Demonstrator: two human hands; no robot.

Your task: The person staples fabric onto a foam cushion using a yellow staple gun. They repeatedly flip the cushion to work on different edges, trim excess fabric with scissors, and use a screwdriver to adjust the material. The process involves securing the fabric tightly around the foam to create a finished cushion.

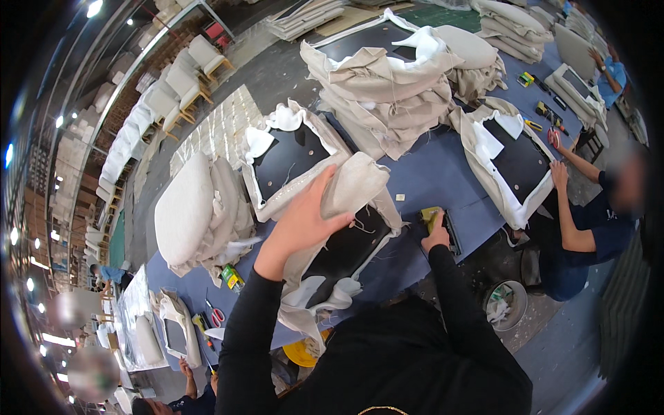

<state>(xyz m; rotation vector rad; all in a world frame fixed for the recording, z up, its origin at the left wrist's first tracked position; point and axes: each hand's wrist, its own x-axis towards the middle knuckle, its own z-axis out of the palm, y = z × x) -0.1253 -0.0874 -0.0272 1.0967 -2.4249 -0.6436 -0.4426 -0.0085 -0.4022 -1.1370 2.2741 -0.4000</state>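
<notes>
While a blue-grey table [453, 162] spans the scene, a tall stack of beige upholstery [387, 93] stands on its far side. Near the person, between their two hands, lies an upholstered panel [346, 249] with a black back, beige fabric edges and loose white padding. Its far padded edge is gripped by the left hand [304, 220], thumb and fingers spread across the fabric. To its right, apart from the panel, the right hand [436, 237] closes around a yellow-and-black handheld tool [429, 215]. Red-handled scissors [218, 317] lie at the left.
</notes>
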